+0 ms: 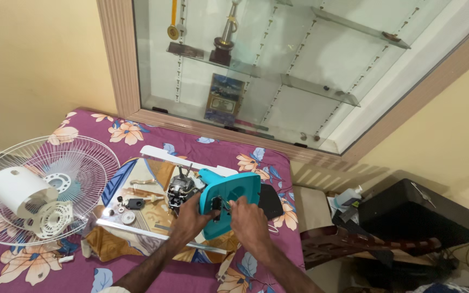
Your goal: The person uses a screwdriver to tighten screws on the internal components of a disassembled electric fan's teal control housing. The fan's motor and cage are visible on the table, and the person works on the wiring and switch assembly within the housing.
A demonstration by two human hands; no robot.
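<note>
A glass-fronted wall cabinet point(299, 70) fills the upper centre of the frame, w/ a trophy point(225, 38), a hanging medal point(173, 30) and a framed plaque point(225, 99) on its shelves. Below it, a desk under a purple floral cloth point(153, 135) runs across the lower left. At far left lies a white wire fan guard point(90, 163), w/ a white cylindrical motor cover point(17, 190) and a white slotted housing piece point(54, 218) resting on it. At lower right, off the desk, sits a black case point(419, 214) amid clutter.

Centre frame: a printed sheet point(137, 217) is spread on the cloth, carrying small loose parts, incl. screws, a black piece point(135, 203) and a white round piece point(128, 217). On its right edge sits a bare fan motor point(180, 190), touching the teal fan base point(232, 203), which stands tilted at lower centre of the frame, just right of the motor.

The left hand point(191, 217) is closed on the teal base's left edge, gripping it. The right hand point(248, 220) has fingers pinched at the dark switch opening in the base's face; whether it holds a small tool or part there cannot be told.
</note>
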